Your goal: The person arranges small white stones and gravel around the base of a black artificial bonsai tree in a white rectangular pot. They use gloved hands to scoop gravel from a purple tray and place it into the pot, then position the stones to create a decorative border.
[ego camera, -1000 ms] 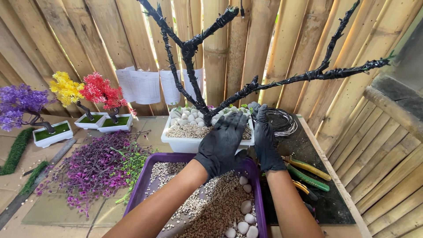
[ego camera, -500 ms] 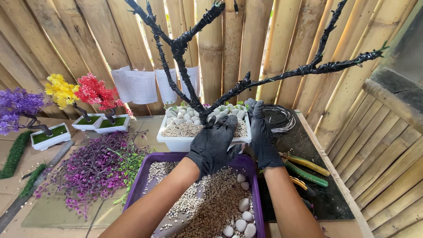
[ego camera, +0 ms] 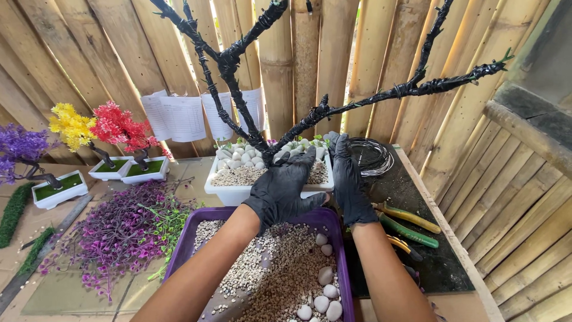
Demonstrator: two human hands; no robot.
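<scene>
A bare black-wrapped tree (ego camera: 238,95) stands in a white rectangular pot (ego camera: 232,192) filled with fine gravel and white stones. My left hand (ego camera: 280,189), in a black glove, hovers palm down over the pot's front right part, fingers spread, with nothing visible in it. My right hand (ego camera: 347,179), also gloved, rests flat against the pot's right end by the stones. Under my forearms sits a purple tray (ego camera: 189,241) of gravel with several white pebbles (ego camera: 325,295).
Small artificial trees, yellow (ego camera: 71,126), red (ego camera: 122,128) and purple (ego camera: 21,146), stand in white pots at left. Loose purple foliage (ego camera: 113,229) lies beside the tray. A wire coil (ego camera: 369,156) and pliers (ego camera: 408,223) lie at right. A bamboo wall rises behind.
Both hands stay at the white pot; my left hand has edged slightly over the gravel. The view has tilted a little, shifting the tree up.
</scene>
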